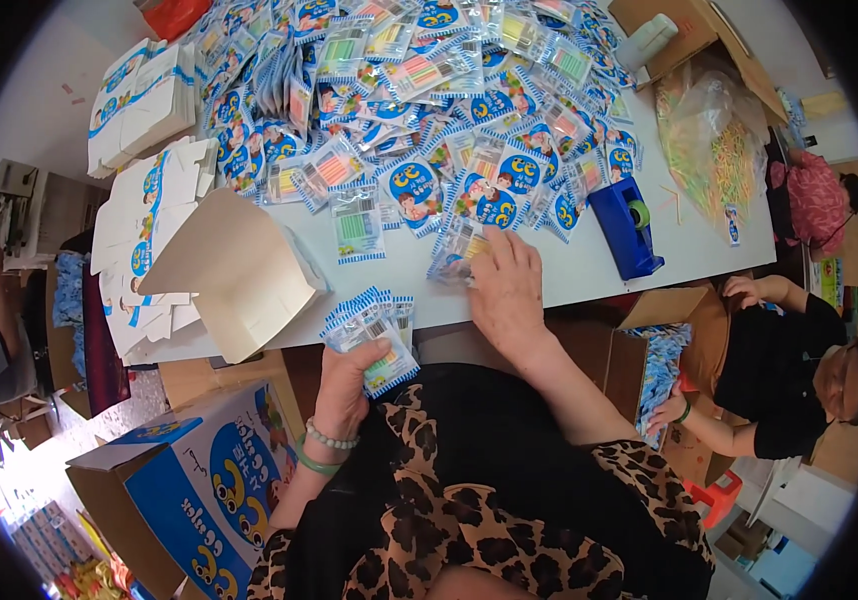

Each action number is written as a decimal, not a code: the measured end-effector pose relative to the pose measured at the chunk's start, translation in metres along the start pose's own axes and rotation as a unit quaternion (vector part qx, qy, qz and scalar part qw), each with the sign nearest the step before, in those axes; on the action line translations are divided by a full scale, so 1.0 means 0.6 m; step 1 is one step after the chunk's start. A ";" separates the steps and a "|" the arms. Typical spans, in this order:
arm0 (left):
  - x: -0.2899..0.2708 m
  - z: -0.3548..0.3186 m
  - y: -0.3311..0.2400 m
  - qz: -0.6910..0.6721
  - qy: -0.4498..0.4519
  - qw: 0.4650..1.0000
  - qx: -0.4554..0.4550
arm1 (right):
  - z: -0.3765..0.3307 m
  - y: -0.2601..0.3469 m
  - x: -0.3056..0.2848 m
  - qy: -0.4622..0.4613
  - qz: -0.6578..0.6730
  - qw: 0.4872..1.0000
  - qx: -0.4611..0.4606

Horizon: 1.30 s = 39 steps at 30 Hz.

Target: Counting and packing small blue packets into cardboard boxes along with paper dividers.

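Head view shows a small stack of packets (374, 335), blue and white with coloured sticks inside, held just past the near edge of the surface (569, 285). The left hand (347, 385) is closed around the stack, thumb on top, so the packets stay flat and together. The right hand (506, 290) lies on the near edge of the surface with fingers spread over another packet (454, 255), pressing on it; it does not grip it yet.

Behind that hand a big pile of packets (429, 90) covers the middle and far side of the surface, close enough to pick from. A folded card box (234, 270) sits open at the near left corner, beside flat box blanks (144, 215) along the left edge. A blue tape holder (627, 225) stands near the right edge. Another person (799, 370) sits to the right, hands on a carton of packets (664, 365).
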<state>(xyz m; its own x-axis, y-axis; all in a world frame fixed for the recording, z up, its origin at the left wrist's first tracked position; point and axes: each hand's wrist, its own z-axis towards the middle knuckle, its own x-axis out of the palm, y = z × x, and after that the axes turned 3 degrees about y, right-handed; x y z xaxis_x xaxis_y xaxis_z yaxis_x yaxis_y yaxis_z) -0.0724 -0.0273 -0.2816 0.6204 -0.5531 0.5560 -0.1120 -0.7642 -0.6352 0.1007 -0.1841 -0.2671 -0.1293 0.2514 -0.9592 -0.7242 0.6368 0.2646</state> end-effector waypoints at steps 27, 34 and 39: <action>0.018 -0.002 -0.011 -0.021 -0.001 1.000 -0.015 | 0.059 -0.041 0.009 -0.031 -0.023 0.991 0.130; 0.034 0.010 -0.007 -0.011 -0.008 1.000 0.010 | 0.015 -0.014 -0.055 0.175 0.683 0.675 0.217; 0.060 0.023 0.002 0.026 -0.052 0.998 0.029 | -0.010 0.075 -0.006 0.241 0.760 0.567 0.208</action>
<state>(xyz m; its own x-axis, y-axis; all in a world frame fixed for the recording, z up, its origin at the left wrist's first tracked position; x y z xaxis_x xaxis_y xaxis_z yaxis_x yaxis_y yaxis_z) -0.0397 -0.0433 -0.2696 0.6928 -0.5520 0.4640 -0.1029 -0.7126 -0.6940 0.0644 -0.1606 -0.2523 -0.6323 0.5754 0.5188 0.6810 0.0934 0.7263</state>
